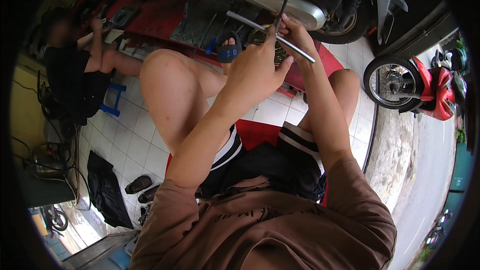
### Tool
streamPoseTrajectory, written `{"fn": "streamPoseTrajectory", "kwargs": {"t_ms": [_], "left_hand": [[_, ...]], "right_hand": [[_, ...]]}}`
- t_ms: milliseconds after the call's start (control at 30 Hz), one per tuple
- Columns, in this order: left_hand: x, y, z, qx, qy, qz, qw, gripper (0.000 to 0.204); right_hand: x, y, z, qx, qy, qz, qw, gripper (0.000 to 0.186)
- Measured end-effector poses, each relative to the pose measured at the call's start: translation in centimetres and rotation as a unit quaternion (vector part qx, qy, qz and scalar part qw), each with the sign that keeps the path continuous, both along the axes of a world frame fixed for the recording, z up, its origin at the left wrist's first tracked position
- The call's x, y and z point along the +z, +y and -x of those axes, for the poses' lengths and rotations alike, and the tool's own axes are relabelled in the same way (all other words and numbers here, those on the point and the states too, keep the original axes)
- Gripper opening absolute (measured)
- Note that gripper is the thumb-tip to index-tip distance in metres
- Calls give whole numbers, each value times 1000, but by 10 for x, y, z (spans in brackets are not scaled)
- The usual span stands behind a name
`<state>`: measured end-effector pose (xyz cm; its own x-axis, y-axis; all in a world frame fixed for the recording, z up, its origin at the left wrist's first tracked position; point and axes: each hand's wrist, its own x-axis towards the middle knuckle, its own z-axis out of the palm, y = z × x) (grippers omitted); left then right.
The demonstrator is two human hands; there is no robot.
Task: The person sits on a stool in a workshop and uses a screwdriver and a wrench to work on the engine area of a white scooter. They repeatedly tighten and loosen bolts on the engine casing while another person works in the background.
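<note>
In front of my knees, both my hands are raised around what looks like a T-handle wrench (pixel 300 51), with a long silver bar and a thinner dark rod meeting it crosswise. My left hand (pixel 255 70) is closed about the middle of the bar, its thumb pointing right. The fingers of my right hand (pixel 296 31) pinch the dark rod near where the two parts cross. Just beyond is a motorbike's silver engine cover (pixel 280 4); the tool overlaps it in view, and no contact can be made out. A gold-coloured round container (pixel 257 36) is partly hidden behind my hands.
The motorbike stands by a red platform (pixel 334 65) holding a metal tool tray (pixel 192 32). At left, a person (pixel 75 65) sits on a blue stool (pixel 114 99). Dark shoes (pixel 138 185) and a black sheet (pixel 106 187) lie on the tiles. A red motorbike (pixel 440 90) stands at right.
</note>
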<state>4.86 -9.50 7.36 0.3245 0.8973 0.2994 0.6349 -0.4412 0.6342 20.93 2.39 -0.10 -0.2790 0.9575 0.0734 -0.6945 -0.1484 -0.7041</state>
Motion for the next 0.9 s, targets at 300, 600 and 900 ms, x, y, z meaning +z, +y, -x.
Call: {"fn": "streamPoseTrajectory", "kwargs": {"t_ms": [300, 600, 900], "left_hand": [[5, -1, -2, -29, -14, 10, 999, 62], [3, -5, -4, -62, -32, -32, 997, 64], [4, -5, -5, -79, -14, 29, 996, 57]], "right_hand": [[-2, 1, 6, -32, -11, 34, 999, 18], [-4, 0, 6, -26, -10, 38, 999, 17], [-1, -2, 0, -24, 2, 34, 999, 18]]}}
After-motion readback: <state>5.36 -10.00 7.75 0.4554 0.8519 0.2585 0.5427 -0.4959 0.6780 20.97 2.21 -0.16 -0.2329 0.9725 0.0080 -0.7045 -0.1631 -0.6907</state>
